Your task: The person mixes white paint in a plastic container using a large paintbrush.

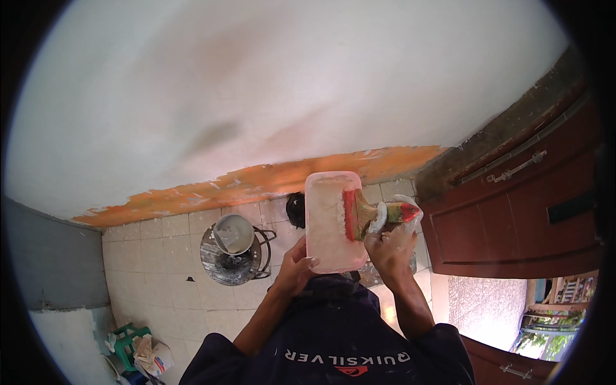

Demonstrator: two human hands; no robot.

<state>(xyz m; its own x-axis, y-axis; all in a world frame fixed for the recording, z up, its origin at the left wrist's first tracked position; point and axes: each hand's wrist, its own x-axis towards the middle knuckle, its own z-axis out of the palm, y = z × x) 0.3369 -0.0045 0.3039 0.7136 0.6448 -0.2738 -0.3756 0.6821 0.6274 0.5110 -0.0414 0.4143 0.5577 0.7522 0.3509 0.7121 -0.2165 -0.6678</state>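
Holding tray (308, 215) in front of you: your left grip (298, 264) clasps near-left edge, seemingly keeping paste (326, 221) level; your right grip (393, 250) wraps brush (364, 208) handle, red bristles (350, 217) over tray's right side.

A person wears a dark navy shirt (301, 340), its chest crossed by a line of pale block lettering (346, 357), upside down in the head view, with a small red-and-white emblem (351, 371) centred beneath. The loose left sleeve (218, 353) and right sleeve (449, 340) end near the elbows, leaving both forearms (410, 308) bare. Whitish smears mark the ungloved right hand (393, 251), with pale flecks on the left hand (295, 271) near the thumb (310, 262).
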